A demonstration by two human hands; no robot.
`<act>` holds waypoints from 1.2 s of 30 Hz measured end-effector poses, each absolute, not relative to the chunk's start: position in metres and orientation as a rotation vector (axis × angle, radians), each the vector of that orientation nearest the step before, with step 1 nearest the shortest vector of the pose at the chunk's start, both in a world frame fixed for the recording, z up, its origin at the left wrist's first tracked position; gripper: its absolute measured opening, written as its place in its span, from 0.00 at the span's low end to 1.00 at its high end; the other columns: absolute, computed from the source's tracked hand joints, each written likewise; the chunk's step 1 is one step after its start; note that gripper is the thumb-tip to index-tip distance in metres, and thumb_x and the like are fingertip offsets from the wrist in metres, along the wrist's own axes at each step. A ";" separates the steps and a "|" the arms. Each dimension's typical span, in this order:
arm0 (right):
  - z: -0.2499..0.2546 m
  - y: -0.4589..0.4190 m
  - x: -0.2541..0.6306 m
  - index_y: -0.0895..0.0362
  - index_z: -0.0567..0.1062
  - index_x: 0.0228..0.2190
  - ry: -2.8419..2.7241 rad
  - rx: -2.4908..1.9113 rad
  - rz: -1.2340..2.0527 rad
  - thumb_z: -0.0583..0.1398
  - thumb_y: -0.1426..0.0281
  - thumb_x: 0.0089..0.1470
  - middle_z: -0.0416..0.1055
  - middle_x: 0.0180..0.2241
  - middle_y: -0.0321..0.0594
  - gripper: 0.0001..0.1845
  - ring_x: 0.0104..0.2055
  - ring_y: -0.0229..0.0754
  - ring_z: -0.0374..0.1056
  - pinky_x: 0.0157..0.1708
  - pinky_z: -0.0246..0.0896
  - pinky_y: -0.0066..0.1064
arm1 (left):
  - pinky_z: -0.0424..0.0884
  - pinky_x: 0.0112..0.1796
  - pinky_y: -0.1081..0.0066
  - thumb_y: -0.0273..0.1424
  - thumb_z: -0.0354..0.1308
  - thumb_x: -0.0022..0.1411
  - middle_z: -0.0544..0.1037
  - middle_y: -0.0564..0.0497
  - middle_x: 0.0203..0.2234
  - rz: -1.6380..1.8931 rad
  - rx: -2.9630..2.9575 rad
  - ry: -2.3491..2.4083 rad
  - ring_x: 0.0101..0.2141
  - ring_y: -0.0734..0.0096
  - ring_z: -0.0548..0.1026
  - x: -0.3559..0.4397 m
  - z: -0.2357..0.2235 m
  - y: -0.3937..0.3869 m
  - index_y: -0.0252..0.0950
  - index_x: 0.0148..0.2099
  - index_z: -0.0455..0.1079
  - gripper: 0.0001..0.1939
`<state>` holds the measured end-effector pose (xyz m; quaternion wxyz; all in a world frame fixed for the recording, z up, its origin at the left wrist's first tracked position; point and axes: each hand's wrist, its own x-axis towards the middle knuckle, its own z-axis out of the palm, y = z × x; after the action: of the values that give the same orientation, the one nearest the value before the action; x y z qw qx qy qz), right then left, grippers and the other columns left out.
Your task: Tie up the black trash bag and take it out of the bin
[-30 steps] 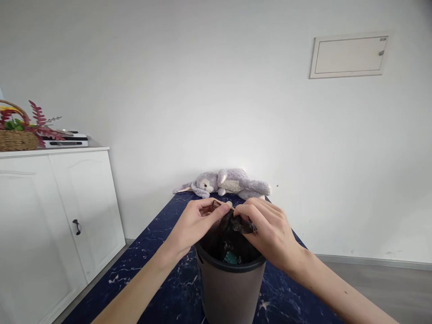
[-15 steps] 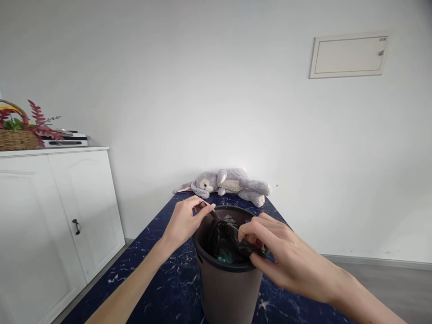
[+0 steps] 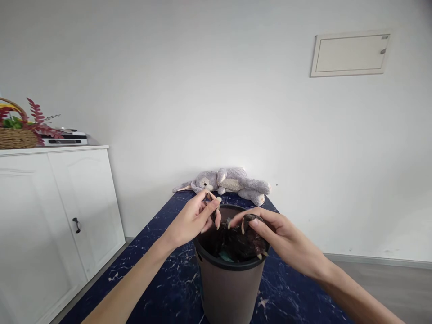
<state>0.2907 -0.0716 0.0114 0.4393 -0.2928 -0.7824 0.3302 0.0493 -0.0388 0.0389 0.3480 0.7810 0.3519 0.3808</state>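
A grey-brown trash can (image 3: 229, 290) with a dark rim stands upright on the table. Inside its mouth lies a crumpled black plastic bag (image 3: 241, 243), and a bit of green shows beside it. Over the left side of the rim, my left hand (image 3: 199, 216) pinches a dark, thin strand of the bag between thumb and fingers. My right hand (image 3: 276, 234) is at the right rim, its thumb and fingers closed on a gathered part of the same bag. The bag's lower part is hidden by the can.
The table (image 3: 162, 270) has a dark blue marbled top. A grey plush rabbit (image 3: 229, 182) lies on its side at the far end, by the wall. To the left is a white cabinet (image 3: 60, 216) bearing a wicker basket (image 3: 16, 138) of artificial plants. A panel (image 3: 351, 54) is set in the wall.
My right hand has turned and lifted slightly, its fingers now reaching left over the bag. My left hand has risen a little and its lower fingers have uncurled downward.
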 end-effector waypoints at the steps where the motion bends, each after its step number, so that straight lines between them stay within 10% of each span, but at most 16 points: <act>1: 0.011 -0.070 0.290 0.51 0.79 0.40 -1.943 -0.737 0.884 0.52 0.54 0.74 0.77 0.38 0.39 0.21 0.33 0.40 0.70 0.32 0.66 0.31 | 0.63 0.25 0.72 0.53 0.51 0.76 0.80 0.54 0.27 0.997 2.091 0.946 0.20 0.75 0.69 0.048 0.039 -0.038 0.40 0.44 0.62 0.21; 12: 0.004 -0.072 0.302 0.51 0.74 0.31 -2.130 -1.074 0.375 0.51 0.60 0.74 0.74 0.25 0.35 0.21 0.25 0.41 0.66 0.27 0.53 0.34 | 0.62 0.28 0.68 0.54 0.50 0.74 0.75 0.57 0.21 0.931 2.313 1.263 0.20 0.69 0.67 0.033 0.030 -0.027 0.43 0.34 0.61 0.23; 21: 0.016 -0.053 0.279 0.50 0.75 0.59 -2.363 -1.134 0.281 0.61 0.50 0.67 0.81 0.52 0.47 0.26 0.49 0.53 0.78 0.41 0.69 0.39 | 0.69 0.43 0.65 0.47 0.50 0.77 0.79 0.55 0.26 1.113 2.163 1.106 0.32 0.64 0.76 0.029 0.027 -0.037 0.42 0.40 0.65 0.17; 26: 0.023 -0.038 0.262 0.51 0.83 0.38 -2.541 -1.142 0.061 0.69 0.69 0.61 0.83 0.37 0.41 0.02 0.38 0.50 0.77 0.30 0.59 0.34 | 0.71 0.50 0.63 0.48 0.53 0.77 0.84 0.47 0.42 1.231 2.018 1.056 0.43 0.61 0.79 0.012 0.017 -0.045 0.41 0.44 0.70 0.17; 30: 0.024 -0.034 0.261 0.52 0.83 0.32 -2.447 -1.138 -0.009 0.69 0.73 0.59 0.80 0.35 0.40 0.05 0.36 0.47 0.75 0.29 0.56 0.33 | 0.70 0.57 0.61 0.53 0.53 0.75 0.78 0.44 0.59 1.425 1.750 1.174 0.58 0.56 0.75 -0.018 -0.022 -0.044 0.44 0.60 0.69 0.23; 36: 0.038 -0.031 0.274 0.53 0.80 0.34 -2.080 -0.963 0.211 0.65 0.66 0.63 0.77 0.42 0.42 0.05 0.45 0.49 0.73 0.43 0.66 0.40 | 0.74 0.55 0.55 0.64 0.57 0.63 0.83 0.42 0.48 1.197 1.621 1.603 0.52 0.49 0.80 -0.079 -0.134 -0.027 0.41 0.49 0.74 0.32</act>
<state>0.2743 -0.0310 0.0384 0.4075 -0.3819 -0.8252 0.0839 -0.0786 -0.0270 -0.1339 0.2794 0.6044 0.5978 0.4463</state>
